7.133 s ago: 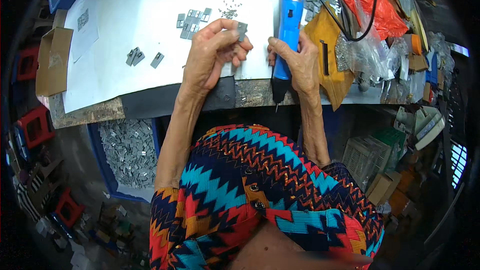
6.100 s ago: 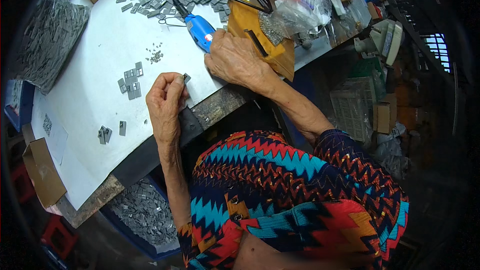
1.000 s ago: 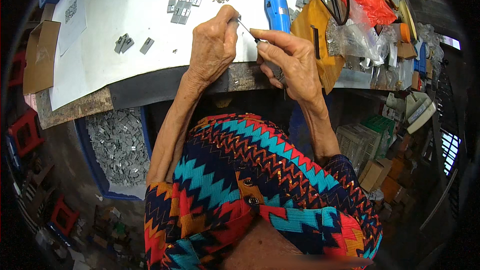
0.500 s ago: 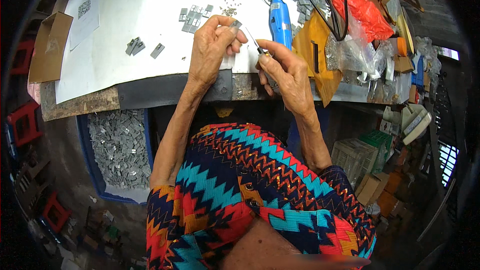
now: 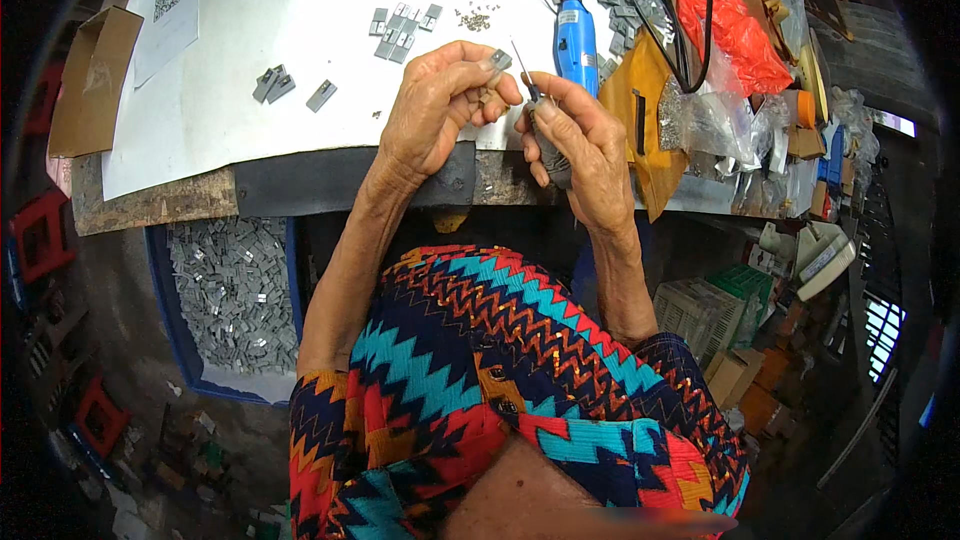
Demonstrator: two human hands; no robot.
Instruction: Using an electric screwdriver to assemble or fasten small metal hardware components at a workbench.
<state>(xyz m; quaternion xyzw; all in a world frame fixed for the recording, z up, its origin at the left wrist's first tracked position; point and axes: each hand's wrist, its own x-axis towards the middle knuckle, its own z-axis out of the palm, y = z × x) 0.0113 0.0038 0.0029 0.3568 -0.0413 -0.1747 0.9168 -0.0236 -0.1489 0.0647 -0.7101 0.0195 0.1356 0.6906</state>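
My left hand (image 5: 445, 105) is closed, pinching a small grey rectangular piece (image 5: 500, 60) between thumb and forefinger above the table edge. Just to its right, my right hand (image 5: 580, 135) wraps round a slim screwdriver (image 5: 525, 68), its thin metal shaft pointing up and a little left. Shaft and grey piece are apart. Beyond my left hand, several like grey pieces (image 5: 400, 30) lie in a cluster on white paper, beside a scatter of tiny brass-coloured bits (image 5: 477, 15). Another few grey pieces (image 5: 272, 85) rest further left.
A blue corded power tool (image 5: 575, 45) lies behind my right hand, near a heap of grey pieces (image 5: 620, 5). Brown paper (image 5: 640, 115) and a red plastic bag (image 5: 735, 25) crowd the right. Below the table at left stands a blue bin (image 5: 165, 280) full of grey pieces.
Both hands have shifted slightly right and down in the picture, still holding the grey piece and the screwdriver. The whole view has also moved a little.
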